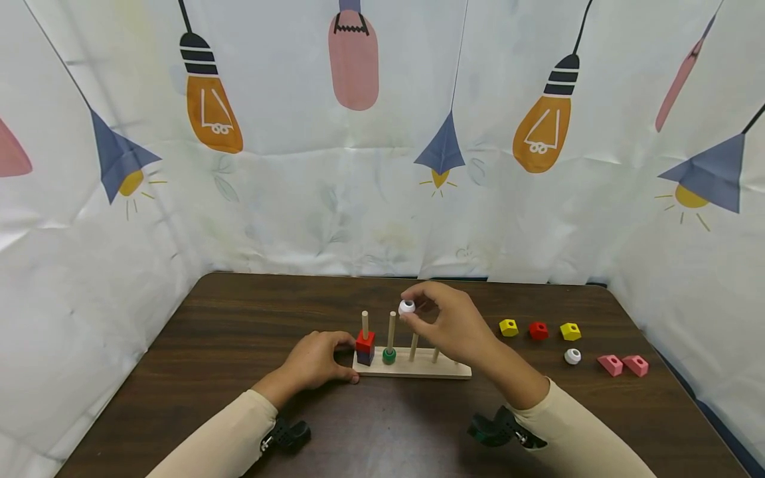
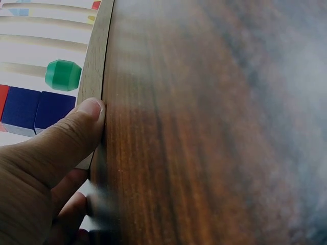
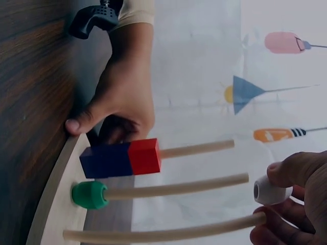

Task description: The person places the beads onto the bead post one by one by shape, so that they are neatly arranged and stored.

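Note:
My left hand (image 1: 317, 362) holds the left end of a wooden peg board (image 1: 412, 373), its thumb against the front edge. The leftmost peg carries a red block (image 1: 365, 341) above dark blue blocks (image 2: 55, 109). A green bead (image 1: 389, 357) sits at the bottom of the second peg (image 1: 391, 330). Between thumb and fingers, my right hand (image 1: 457, 326) pinches a white bead (image 1: 406, 307). In the right wrist view this bead hangs just off the second peg's tip, a small gap apart. Other pegs are partly hidden behind the right hand in the head view.
Right of the board lie two yellow blocks (image 1: 509, 328), a red block (image 1: 538, 330), another white bead (image 1: 572, 356) and two pink blocks (image 1: 610, 364). A patterned cloth (image 1: 358, 199) hangs behind the brown table (image 1: 269, 305).

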Motion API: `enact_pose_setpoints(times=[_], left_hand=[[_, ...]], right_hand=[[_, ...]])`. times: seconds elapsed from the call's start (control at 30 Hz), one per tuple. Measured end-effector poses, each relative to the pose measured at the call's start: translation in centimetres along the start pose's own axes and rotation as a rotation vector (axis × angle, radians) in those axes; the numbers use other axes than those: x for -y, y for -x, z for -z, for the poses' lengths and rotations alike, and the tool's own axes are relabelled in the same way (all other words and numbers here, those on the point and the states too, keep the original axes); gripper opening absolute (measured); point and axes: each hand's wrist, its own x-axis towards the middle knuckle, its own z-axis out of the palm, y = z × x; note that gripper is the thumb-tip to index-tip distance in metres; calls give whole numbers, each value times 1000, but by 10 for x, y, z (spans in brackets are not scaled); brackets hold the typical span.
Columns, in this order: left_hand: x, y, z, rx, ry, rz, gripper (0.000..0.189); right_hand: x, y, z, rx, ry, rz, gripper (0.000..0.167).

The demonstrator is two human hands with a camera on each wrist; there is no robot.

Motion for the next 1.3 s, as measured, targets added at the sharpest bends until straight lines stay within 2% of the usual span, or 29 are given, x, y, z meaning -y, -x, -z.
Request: enact_pose_setpoints(times=[0.5,0.8,1.0,1.13,1.3], left_hand=[[0,0,1,0,1,0,55],[-1,0,0,-3,2,-11,55],[0,0,0,1,3,-15,55],[1,0,0,-1,-3,-14,54],[1,0,-1,-3,-4,-9,54]], right_hand=[[7,-3,-18,-51,-61,-44,28],[8,1,-33,-57,-2,-68,27],[1,7,-45,-65,-12,-107,31],[-6,11,-53,-91,-75,-132,42],[-13,15,-62,-111,-143,-180,71]])
